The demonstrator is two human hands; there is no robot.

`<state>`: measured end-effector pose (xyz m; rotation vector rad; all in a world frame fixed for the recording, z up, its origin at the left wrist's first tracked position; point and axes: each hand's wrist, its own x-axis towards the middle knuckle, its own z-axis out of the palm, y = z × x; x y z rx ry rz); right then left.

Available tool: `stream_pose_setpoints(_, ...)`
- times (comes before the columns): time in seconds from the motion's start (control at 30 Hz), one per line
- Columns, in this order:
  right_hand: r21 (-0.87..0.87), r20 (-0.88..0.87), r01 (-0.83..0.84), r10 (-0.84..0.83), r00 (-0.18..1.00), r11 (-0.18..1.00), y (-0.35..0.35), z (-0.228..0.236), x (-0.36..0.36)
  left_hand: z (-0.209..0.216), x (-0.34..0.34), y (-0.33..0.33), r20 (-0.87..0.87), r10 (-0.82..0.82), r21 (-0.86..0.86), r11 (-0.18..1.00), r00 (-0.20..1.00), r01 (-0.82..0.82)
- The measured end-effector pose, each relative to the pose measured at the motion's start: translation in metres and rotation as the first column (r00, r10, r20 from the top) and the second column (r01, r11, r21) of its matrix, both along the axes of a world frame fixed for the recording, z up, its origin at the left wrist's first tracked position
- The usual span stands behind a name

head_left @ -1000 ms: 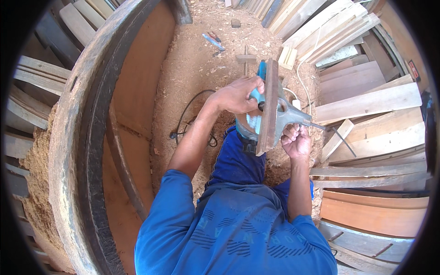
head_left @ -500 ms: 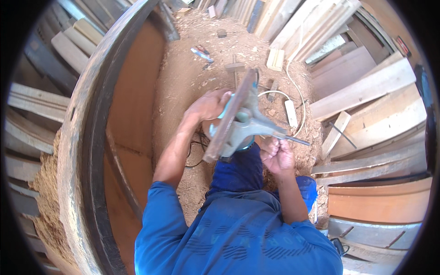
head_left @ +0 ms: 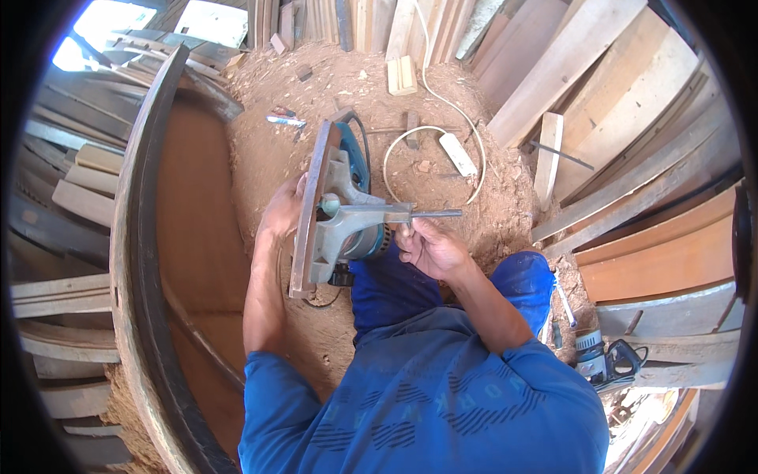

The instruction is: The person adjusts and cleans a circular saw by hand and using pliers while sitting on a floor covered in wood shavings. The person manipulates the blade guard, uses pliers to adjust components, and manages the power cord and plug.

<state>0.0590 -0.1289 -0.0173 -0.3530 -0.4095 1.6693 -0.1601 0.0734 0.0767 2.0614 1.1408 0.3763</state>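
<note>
A teal and grey corded power tool [head_left: 339, 207] is held up over my lap, tilted on its side. It has a long, flat, brownish plate [head_left: 309, 209] along its left edge and a ribbed grey metal body. My left hand [head_left: 282, 207] supports it from the left, its fingers partly hidden behind the plate. From the grey arm a thin dark rod [head_left: 438, 213] sticks out to the right. My right hand [head_left: 436, 250] is just below that rod, fingers curled and pinched at the arm's end; what lies between them is hidden.
A large curved wooden piece [head_left: 130, 229] with a dark edge stands at my left. Sawdust and shavings cover the ground, where a white power strip [head_left: 458, 154] and its cord lie. Boards [head_left: 568, 71] lean at the right. Another power tool [head_left: 604, 357] rests by my right side.
The power tool has turned so its grey underside shows more fully. My right hand has come up to the end of the arm by the rod. The view has shifted too.
</note>
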Motion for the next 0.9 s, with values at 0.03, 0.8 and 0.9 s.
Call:
stream_pose_setpoints(0.03,-0.059,0.001,0.007,-0.007,1.0,0.998,-0.002,0.007,0.001,0.002,0.003,-0.003,-0.003,0.018,-0.027,0.999,1.0,-0.018)
stream_pose_setpoints(0.8,0.07,-0.011,-0.094,0.095,0.995,0.993,-0.034,0.019,-0.046,-0.001,-0.022,-0.031,0.199,0.232,-0.194,0.962,0.952,-0.193)
stream_pose_setpoints(0.9,0.04,-0.093,-0.127,0.13,0.987,0.991,-0.029,0.01,-0.044,-0.003,-0.018,-0.03,0.208,0.045,0.001,0.999,0.977,-0.046)
